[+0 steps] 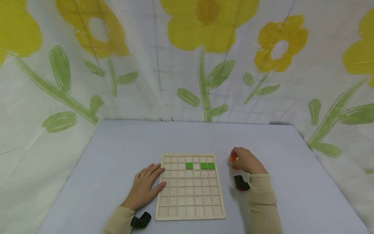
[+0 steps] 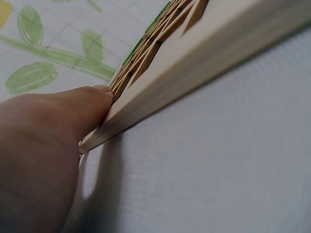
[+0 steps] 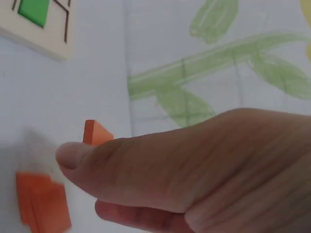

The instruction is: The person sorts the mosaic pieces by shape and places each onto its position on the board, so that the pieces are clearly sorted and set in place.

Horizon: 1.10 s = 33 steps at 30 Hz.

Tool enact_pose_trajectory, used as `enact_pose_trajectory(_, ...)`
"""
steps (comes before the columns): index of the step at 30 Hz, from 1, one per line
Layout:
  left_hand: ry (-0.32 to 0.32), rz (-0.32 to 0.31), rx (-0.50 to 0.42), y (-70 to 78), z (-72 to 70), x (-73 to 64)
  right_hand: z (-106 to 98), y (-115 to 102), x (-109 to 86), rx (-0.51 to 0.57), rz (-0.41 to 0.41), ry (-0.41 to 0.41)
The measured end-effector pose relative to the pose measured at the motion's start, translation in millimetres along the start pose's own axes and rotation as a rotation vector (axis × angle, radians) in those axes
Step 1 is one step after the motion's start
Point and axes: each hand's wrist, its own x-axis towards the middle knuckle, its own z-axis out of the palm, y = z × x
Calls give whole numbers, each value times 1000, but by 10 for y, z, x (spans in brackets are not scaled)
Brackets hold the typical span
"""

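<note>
A pale wooden grid board [image 1: 190,191] lies flat on the table, with three green square tiles [image 1: 204,165] in its second row from the far edge. On the board's left edge rests my left hand [image 1: 144,187], fingers spread and thumb touching the rim. Right of the board, my right hand [image 1: 248,161] pinches an orange square tile [image 3: 97,133] between thumb and fingers; the fingertips behind it are hidden. Loose orange tiles [image 3: 48,204] lie overlapping on the table just below that hand.
The white tabletop [image 1: 131,139] ends at the back against a hanging cloth [image 1: 140,107] printed with yellow flowers. A black wrist-worn device [image 1: 141,220] sits by the left cuff, another black device [image 1: 241,183] by the right cuff.
</note>
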Motion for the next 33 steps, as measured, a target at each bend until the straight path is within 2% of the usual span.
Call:
enact_pose_trajectory(7, 4, 5, -5, -5, -12, 36, 181, -351, 98, -137, -172, 79)
enact_pose_trajectory(14, -1, 6, -5, 17, -25, 67, 355, -621, 173, -173, -279, 66)
enact_pose_trajectory(20, -8, 3, -4, 15, -22, 62, 487, -704, 206, -143, -318, 72)
enact_pose_trajectory(24, -11, -1, -2, 12, -19, 47, 577, -730, 219, -148, -355, 85)
enact_pose_trajectory(33, -10, -3, 4, 2, -11, 1, 690, -766, 224, -185, -387, 55)
